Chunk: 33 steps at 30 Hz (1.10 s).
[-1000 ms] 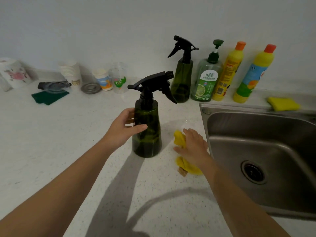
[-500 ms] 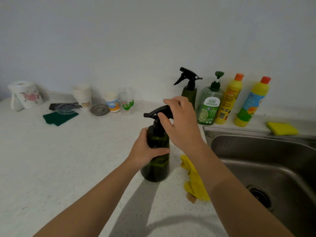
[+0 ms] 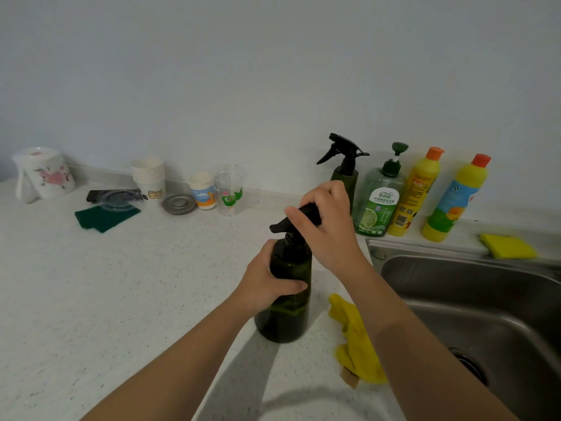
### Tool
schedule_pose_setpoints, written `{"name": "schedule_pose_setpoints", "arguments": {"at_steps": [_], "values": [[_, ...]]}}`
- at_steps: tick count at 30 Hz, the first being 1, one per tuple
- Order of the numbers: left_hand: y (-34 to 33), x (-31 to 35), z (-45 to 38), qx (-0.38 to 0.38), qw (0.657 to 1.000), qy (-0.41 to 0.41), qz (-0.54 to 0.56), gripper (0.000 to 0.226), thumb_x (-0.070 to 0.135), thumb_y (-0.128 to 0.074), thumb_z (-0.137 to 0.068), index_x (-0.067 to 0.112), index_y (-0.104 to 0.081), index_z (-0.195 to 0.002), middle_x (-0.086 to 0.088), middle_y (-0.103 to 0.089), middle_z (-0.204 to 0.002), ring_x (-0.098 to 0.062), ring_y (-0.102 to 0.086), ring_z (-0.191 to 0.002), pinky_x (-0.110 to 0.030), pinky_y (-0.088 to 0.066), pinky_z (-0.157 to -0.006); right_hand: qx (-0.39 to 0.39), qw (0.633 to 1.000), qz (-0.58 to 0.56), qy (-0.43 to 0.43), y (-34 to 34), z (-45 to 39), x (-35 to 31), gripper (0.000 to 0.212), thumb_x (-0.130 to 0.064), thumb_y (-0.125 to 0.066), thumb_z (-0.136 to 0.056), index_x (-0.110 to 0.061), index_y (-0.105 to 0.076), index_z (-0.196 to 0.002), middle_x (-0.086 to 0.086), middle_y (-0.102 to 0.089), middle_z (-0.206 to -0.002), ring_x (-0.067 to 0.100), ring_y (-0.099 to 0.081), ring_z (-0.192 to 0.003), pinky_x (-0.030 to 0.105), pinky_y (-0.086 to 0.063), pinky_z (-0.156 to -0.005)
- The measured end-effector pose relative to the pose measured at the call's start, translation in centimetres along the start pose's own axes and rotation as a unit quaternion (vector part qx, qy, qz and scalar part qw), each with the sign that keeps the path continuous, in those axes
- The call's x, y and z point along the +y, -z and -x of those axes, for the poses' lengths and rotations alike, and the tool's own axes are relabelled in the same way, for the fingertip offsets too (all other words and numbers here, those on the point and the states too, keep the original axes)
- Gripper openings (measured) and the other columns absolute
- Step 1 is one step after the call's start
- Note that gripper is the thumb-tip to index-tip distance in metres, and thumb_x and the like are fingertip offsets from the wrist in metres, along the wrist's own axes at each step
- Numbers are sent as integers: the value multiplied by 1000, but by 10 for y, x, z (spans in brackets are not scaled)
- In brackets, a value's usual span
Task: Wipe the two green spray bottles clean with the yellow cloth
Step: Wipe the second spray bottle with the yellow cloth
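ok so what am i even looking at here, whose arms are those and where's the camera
There is no machine: a person wears the camera on their head, so it looks down at their own bare arms over a kitchen counter. The left hand grips the body of a green spray bottle standing on the counter, and the right hand closes over its black trigger top. The yellow cloth lies loose beside it, near the sink. A second green spray bottle stands by the wall.

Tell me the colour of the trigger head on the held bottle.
Black trigger head, seen in the head view.
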State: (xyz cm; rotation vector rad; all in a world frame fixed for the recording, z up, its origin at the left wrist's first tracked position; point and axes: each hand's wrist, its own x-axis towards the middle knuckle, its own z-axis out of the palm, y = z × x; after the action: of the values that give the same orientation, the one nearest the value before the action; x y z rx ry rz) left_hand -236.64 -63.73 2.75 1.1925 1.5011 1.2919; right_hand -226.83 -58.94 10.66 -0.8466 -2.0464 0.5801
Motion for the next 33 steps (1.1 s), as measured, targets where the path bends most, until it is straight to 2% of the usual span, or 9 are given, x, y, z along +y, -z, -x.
{"name": "schedule_pose_setpoints", "arguments": {"at_steps": [3,6,8,12,17,22,25,29,33], "values": [[2,-2,-2,-18,1000,3,1,65,7,-77,-60,22,-43,-114,1,-57,-110,-19,-54,-107,-40,-47,-93,-1,998,-49,-26,-3,-7,-2,21,-46,-57,-62,-36,-39,-58,-18,-31,-84,26,-45,-95,47,-42,-90],[4,-4,-3,-32,999,-1,5,68,7,-77,-61,24,-41,-117,0,-55,-117,-20,-52,-111,-41,-46,-96,-13,997,-71,-26,-4,-8,-3,20,-33,-61,-63,-31,-42,-60,-17,-33,-88,25,-44,-99,47,-42,-93],[5,-5,-4,-40,999,-4,1,70,8,-77,-62,28,-39,-117,2,-52,-120,-18,-49,-114,-37,-44,-96,-30,997,-64,-30,-3,-6,-3,21,-29,-65,-68,-24,-48,-79,-15,-34,-105,22,-36,-115,43,-34,-104],[7,-12,1,-61,998,-7,-21,77,12,-79,-60,32,-33,-119,4,-47,-125,-17,-45,-118,-38,-42,-100,43,994,-29,-101,-3,4,-5,78,-28,-72,-71,-12,-24,-131,9,-22,-137,19,-21,-129,27,-20,-107],[5,-16,4,-42,997,-7,-66,74,12,-78,-62,27,-33,-119,11,-46,-113,-13,-44,-111,-31,-40,-96,99,980,-47,-168,-10,11,-11,65,-36,-73,-66,-15,-32,-112,11,-42,-117,25,-47,-109,35,-48,-89],[3,-14,3,-28,997,-5,-69,68,9,-76,-64,33,-30,-108,16,-43,-102,-9,-41,-103,-32,-41,-95,106,984,-34,-140,-14,8,-11,45,-26,-68,-71,-19,-29,-92,12,-47,-104,23,-51,-91,27,-46,-68],[4,-16,1,-34,997,-12,-70,68,8,-76,-63,32,-32,-108,20,-45,-97,-9,-44,-102,-28,-41,-90,64,986,-76,-136,-11,4,-11,39,-17,-64,-74,-20,-31,-94,13,-49,-107,18,-51,-86,16,-42,-62],[5,-18,-1,-38,996,-16,-76,70,8,-77,-62,32,-31,-110,23,-45,-96,-9,-45,-100,-26,-40,-88,-53,984,-124,-117,-4,-3,-10,37,-5,-54,-80,-15,-43,-114,13,-53,-111,25,-53,-102,27,-47,-84],[5,-19,-2,-43,996,-13,-79,72,10,-77,-62,31,-31,-113,11,-46,-108,-13,-46,-106,-30,-41,-91,-156,968,-162,-109,6,-5,-9,53,-4,-49,-85,-16,-34,-135,-4,-52,-118,8,-50,-109,10,-43,-85]]}}
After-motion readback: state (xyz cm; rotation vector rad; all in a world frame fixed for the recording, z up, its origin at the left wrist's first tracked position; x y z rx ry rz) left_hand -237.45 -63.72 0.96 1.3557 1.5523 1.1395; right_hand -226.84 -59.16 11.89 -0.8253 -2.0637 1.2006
